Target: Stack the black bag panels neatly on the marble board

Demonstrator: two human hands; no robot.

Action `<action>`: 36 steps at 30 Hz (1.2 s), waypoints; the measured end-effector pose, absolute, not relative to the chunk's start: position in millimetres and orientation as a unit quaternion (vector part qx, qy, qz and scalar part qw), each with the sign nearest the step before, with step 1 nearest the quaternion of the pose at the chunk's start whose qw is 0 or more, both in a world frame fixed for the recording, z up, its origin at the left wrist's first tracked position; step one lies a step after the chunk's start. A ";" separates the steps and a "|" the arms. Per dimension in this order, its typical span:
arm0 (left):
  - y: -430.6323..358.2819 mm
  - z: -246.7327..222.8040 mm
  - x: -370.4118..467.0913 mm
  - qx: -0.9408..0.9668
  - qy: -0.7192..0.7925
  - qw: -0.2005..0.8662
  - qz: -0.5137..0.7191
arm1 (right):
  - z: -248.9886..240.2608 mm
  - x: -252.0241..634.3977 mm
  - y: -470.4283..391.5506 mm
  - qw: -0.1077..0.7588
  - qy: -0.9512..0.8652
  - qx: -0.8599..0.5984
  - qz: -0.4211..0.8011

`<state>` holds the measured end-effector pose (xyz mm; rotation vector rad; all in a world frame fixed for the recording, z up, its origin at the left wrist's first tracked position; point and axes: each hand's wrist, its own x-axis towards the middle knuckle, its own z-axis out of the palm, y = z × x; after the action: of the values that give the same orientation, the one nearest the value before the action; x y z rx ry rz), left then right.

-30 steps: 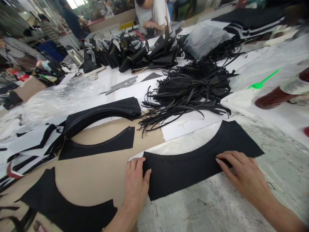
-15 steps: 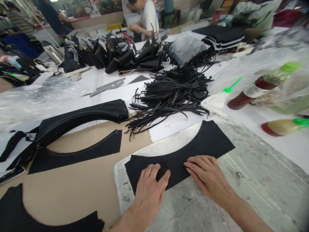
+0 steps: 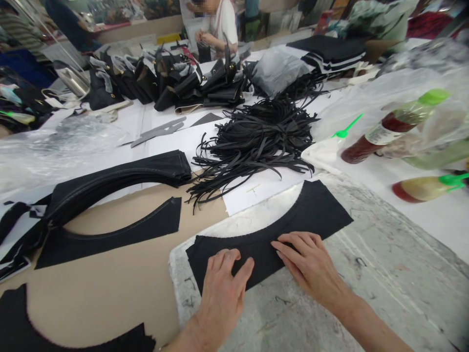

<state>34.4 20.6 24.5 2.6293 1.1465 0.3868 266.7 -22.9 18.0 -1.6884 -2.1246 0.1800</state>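
**Left hand [image 3: 224,288] and right hand [image 3: 309,264] on curved black panel [image 3: 261,247], grey slab [image 3: 388,274]**

Far left: dark cut piece [image 3: 10,315], partly out of view, on brown sheet [image 3: 110,298]. Stack of curved pieces [image 3: 120,168] along that sheet's far edge; single curved piece [image 3: 120,242] just nearer, hollow side facing the stack.

Left hand: over panel's left part, thumb and fingers spread, open rather than clenched.

Panel: flat near slab's far left corner, hollow edge facing slab's far edge. Beyond that edge, heap of black strips [image 3: 264,137], partly over white sheet [image 3: 238,198].

Right hand: fingertips on panel by its near edge, thumb close to forefinger; cannot tell whether they pinch the material or only press. Panel's right end runs on past this hand.

Beyond slab's right edge: green spoon [image 3: 342,132], red-filled bottle [image 3: 386,131], small green-capped bottle [image 3: 421,189].
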 end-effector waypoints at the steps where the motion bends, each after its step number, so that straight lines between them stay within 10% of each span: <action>1: 18.1 24.0 33.7 0.903 0.391 0.130 0.122 | 19.8 265.1 -23.0 0.212 -0.766 -0.602 0.073; 36: 11.2 -1.4 39.1 0.922 0.350 0.048 0.160 | 14.3 238.0 -26.9 0.226 -0.764 -0.586 0.150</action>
<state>39.1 11.2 -1.4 2.8105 1.0659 0.4891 238.0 -26.9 14.3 -1.6160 -2.1060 0.4123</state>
